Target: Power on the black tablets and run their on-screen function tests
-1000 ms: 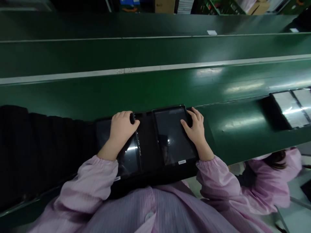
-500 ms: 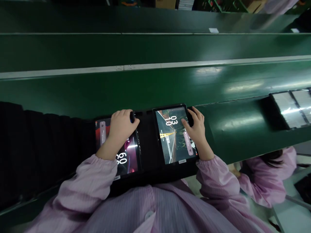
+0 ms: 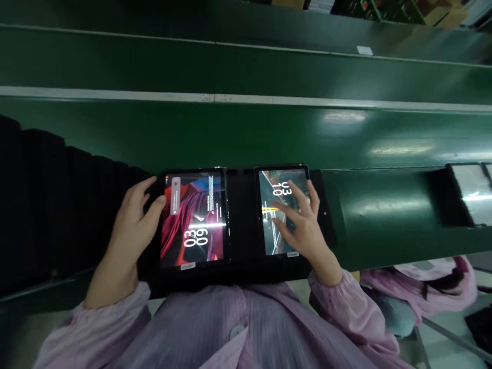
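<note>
Two lit tablets lie side by side on a black tray [image 3: 243,230] in front of me. The left tablet [image 3: 196,205] shows red and purple wallpaper with a clock and a pale notification bar. A road picture with a clock fills the right tablet [image 3: 271,230]. My left hand [image 3: 134,212] is at the left tablet's left edge, thumb and fingers apart, the thumb close to the screen's side. Over the right tablet's screen hovers my right hand [image 3: 302,220], its fingers spread; whether a fingertip touches the glass I cannot tell.
A row of black trays or cases [image 3: 49,195] stands along the left. Other tablets [image 3: 474,192] sit on a black tray at the right. A green conveyor belt [image 3: 184,133] runs beyond, with a pale rail [image 3: 172,96]. A co-worker in pink [image 3: 407,292] is at lower right.
My left hand has moved left off the left tablet, uncovering its screen. My right hand has shifted from the right tablet's far right edge to over its screen, fingers spreading.
</note>
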A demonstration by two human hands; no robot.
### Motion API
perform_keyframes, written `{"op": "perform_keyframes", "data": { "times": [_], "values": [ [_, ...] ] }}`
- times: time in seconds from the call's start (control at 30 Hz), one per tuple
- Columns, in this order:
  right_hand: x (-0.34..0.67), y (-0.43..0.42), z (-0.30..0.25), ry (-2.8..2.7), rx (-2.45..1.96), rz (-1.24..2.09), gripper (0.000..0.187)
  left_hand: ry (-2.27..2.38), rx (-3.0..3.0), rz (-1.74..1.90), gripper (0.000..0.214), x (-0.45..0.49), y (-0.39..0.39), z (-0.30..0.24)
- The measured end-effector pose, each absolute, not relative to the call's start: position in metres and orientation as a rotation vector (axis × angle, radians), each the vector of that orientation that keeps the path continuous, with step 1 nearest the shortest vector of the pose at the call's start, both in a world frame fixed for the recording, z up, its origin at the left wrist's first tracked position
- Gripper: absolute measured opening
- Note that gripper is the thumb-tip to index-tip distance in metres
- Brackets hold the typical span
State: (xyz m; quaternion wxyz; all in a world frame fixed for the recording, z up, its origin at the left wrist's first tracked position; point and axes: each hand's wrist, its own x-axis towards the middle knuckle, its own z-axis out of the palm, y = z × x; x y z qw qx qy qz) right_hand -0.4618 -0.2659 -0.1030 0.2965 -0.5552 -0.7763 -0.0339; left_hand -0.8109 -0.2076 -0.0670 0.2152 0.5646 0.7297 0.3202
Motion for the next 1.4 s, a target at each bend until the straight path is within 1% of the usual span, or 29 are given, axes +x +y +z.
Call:
{"op": "perform_keyframes", "data": {
  "times": [0.1, 0.17, 0.23, 0.3, 0.37, 0.43, 0.5, 0.57, 0.63, 0.73, 0.87, 1.0, 1.13, 1.27, 1.33, 1.4],
  "values": [
    [-0.477, -0.272, -0.102, -2.147, -1.383, -0.049, 0.031, 2.08, 1.392, 0.855, 0.063, -0.83, -0.232, -0.078],
    [-0.469, -0.272, -0.101, -2.058, -1.453, -0.088, 0.031, 2.085, 1.407, 0.85, 0.059, -0.832, -0.237, -0.085],
    [-0.452, -0.274, -0.097, -1.89, -1.567, -0.143, 0.038, 2.094, 1.418, 0.849, 0.061, -0.828, -0.233, -0.09],
    [-0.435, -0.281, -0.089, -1.759, -1.671, -0.206, 0.04, 2.116, 1.406, 0.826, 0.071, -0.819, -0.224, -0.092],
    [-0.426, -0.294, -0.081, -1.701, -1.738, -0.244, 0.038, 2.147, 1.474, 0.739, 0.088, -0.805, -0.217, -0.09],
    [-0.426, -0.308, -0.076, -1.684, -1.78, -0.238, 0.036, 2.109, 1.664, 0.635, 0.107, -0.791, -0.217, -0.086],
    [-0.432, -0.321, -0.077, -1.665, -1.805, -0.232, 0.037, 1.986, 1.848, 0.599, 0.115, -0.782, -0.222, -0.079],
    [-0.439, -0.329, -0.082, -1.64, -1.815, -0.256, 0.038, 1.874, 1.883, 0.671, 0.111, -0.782, -0.229, -0.075],
    [-0.443, -0.332, -0.091, -1.632, -1.798, -0.29, 0.038, 1.855, 1.825, 0.765, 0.104, -0.789, -0.235, -0.073],
    [-0.445, -0.33, -0.101, -1.676, -1.724, -0.305, 0.033, 1.939, 1.71, 0.838, 0.104, -0.804, -0.242, -0.078],
    [-0.447, -0.32, -0.102, -1.736, -1.592, -0.282, 0.024, 2.052, 1.554, 0.798, 0.111, -0.815, -0.25, -0.083],
    [-0.454, -0.313, -0.091, -1.792, -1.505, -0.22, 0.019, 2.07, 1.495, 0.802, 0.104, -0.808, -0.251, -0.081],
    [-0.464, -0.317, -0.082, -1.818, -1.509, -0.226, 0.02, 2.082, 1.645, 0.703, 0.098, -0.775, -0.238, -0.076],
    [-0.474, -0.328, -0.077, -1.781, -1.553, -0.269, 0.021, 1.952, 1.938, 0.591, 0.106, -0.734, -0.218, -0.076],
    [-0.475, -0.335, -0.076, -1.753, -1.583, -0.281, 0.023, 1.941, 1.943, 0.551, 0.108, -0.729, -0.212, -0.078],
    [-0.469, -0.342, -0.076, -1.74, -1.609, -0.294, 0.025, 1.953, 1.892, 0.543, 0.106, -0.74, -0.21, -0.08]
  ]
}}
